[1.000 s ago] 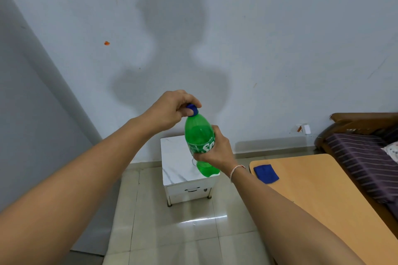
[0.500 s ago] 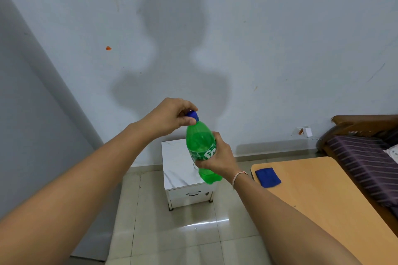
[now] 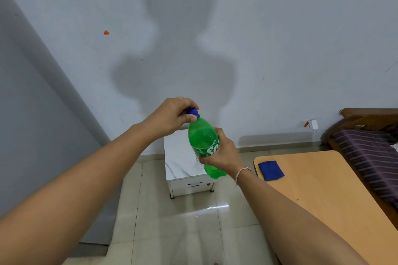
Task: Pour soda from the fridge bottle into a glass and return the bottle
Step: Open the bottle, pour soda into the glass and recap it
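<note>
Glossy floor tiles (image 3: 172, 221), translucent plastic bottle (image 3: 202, 137).

A wooden table (image 3: 329, 196) with a rounded corner stood at the right, its light tan top bare except for a folded blue cloth (image 3: 270, 170) that lay flat near its far left corner. Beyond the table's right side, a dark wooden bed (image 3: 364, 114) carried a purple striped mattress cover (image 3: 370, 155). Against the far wall stood a small white cabinet (image 3: 183, 170) on short legs, with a marble-patterned top and a drawer handle on its front. It rested on a glossy floor (image 3: 172, 221) of pale beige tiles, which reflected a streak of light just in front of the cabinet.
</note>
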